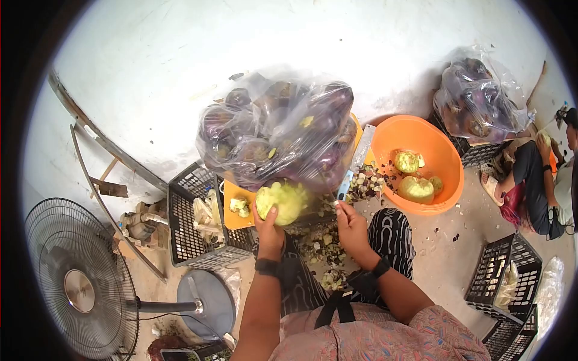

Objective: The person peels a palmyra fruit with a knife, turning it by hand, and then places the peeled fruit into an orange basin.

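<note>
My left hand [269, 231] is closed around a peeled, pale yellow-green kohlrabi [282, 203], whose outline is blurred on its right side. It is held in front of a clear plastic bag [277, 129] filled with purple unpeeled kohlrabi. To the right, my right hand [354, 230] has its thumb and fingers pinched at the lower end of a knife [345, 184] with a pale blue handle. The wide blade points up and away beside the bag; the exact grip is partly hidden. A small pale peeled piece [239, 206] sits on an orange-yellow surface [236, 221] left of the kohlrabi.
An orange basin [453, 180] at the right holds several peeled kohlrabi. Peelings [325, 246] cover the floor between my legs. Black crates [195, 253] [503, 271] stand on both sides, and a fan [81, 289] at left. Another person [542, 174] sits at far right near a second bag [481, 96].
</note>
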A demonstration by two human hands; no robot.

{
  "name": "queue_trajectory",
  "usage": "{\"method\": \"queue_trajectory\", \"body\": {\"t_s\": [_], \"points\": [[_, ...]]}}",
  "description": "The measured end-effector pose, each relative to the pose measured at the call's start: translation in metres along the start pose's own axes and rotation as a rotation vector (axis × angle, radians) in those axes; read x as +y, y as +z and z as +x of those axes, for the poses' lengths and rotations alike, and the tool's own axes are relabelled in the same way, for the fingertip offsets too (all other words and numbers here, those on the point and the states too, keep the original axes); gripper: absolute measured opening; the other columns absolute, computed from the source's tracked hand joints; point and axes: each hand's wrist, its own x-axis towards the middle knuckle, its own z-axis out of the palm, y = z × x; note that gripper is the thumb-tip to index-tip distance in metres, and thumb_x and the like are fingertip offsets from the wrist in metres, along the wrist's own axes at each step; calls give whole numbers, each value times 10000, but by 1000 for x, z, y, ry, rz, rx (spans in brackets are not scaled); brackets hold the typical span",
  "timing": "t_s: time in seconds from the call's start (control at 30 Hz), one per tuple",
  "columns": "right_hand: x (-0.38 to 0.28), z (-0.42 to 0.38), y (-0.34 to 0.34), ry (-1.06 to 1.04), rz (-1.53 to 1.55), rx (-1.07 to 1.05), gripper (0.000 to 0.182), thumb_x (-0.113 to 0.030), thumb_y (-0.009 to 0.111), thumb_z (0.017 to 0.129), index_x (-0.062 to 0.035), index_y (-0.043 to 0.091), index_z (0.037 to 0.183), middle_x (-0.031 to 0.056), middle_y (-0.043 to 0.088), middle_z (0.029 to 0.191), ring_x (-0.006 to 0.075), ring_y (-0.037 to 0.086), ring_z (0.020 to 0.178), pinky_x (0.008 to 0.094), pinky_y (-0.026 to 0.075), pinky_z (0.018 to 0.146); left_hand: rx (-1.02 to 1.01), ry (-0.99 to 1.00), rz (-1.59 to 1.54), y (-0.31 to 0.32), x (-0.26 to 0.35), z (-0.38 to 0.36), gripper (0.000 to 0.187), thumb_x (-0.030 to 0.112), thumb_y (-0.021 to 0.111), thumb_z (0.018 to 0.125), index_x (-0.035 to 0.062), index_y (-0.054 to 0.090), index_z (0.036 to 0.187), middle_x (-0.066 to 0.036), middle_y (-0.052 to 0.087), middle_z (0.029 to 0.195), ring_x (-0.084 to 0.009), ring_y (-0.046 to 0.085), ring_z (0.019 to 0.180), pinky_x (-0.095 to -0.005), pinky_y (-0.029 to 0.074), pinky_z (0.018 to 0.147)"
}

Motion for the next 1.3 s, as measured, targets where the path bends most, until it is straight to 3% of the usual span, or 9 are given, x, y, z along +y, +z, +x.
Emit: {"method": "queue_trajectory", "body": {"t_s": [0.03,0.07,0.1,0.17,0.2,0.4,0.6,0.8,1.3], "points": [[-1,3,-3,45,18,5,312,-124,558,962,19,596,1237,69,723,957,49,556,735,219,458,648,3,-1,0,-1,0,1,634,53,677,810,78,380,1370,-95,526,1245,-226,532,1127,-365,444,977],[-4,1,-4,-90,-9,36,311,-109,578,942,5,608,1229,102,725,942,73,598,711,237,472,639,7,-5,1,-1,0,1,620,63,672,815,85,388,1366,-92,527,1240,-226,533,1123,-366,449,968],[-12,-2,-7,-88,-11,37,311,-109,578,942,5,608,1229,102,725,942,73,598,711,237,472,639,7,-9,0,0,-1,1,620,63,672,815,85,388,1366,-92,527,1240,-226,533,1123,-366,449,968],[-23,-10,-12,-334,-106,-116,318,-91,596,916,-6,618,1221,143,719,954,128,652,701,254,495,637,4,-2,-44,2,-1,0,620,57,669,813,88,388,1365,-90,530,1232,-228,533,1120,-369,452,961],[-23,-14,-8,-473,-142,-97,343,-78,624,877,-40,632,1218,160,701,889,218,671,674,295,514,614,7,-2,-43,0,-2,1,620,57,669,813,88,388,1365,-90,530,1232,-228,533,1120,-369,452,961],[-24,-15,-3,-505,-359,-140,357,-106,659,847,-110,656,1204,114,606,685,290,589,573,375,476,533,-22,4,-20,-3,-2,1,633,66,675,807,85,381,1367,-94,518,1242,-235,528,1132,-380,450,969],[-23,-7,-3,-558,-449,-124,378,-142,659,855,-155,645,1232,87,553,627,273,552,515,383,441,484,-18,8,-28,-3,-2,1,633,71,674,809,74,374,1367,-107,511,1245,-245,526,1134,-385,457,965],[-34,2,6,-589,-567,-125,352,-237,628,887,-195,632,1237,86,527,616,292,539,478,410,438,447,-23,13,8,-1,-1,0,625,80,665,823,79,366,1371,-111,510,1246,-248,527,1135,-391,465,958],[-23,9,16,-623,-522,-110,405,-214,639,871,-218,605,1275,88,548,641,300,558,504,409,463,479,-23,21,-27,-4,-3,2,616,57,657,823,67,364,1366,-113,518,1239,-247,526,1143,-393,450,981]]}}
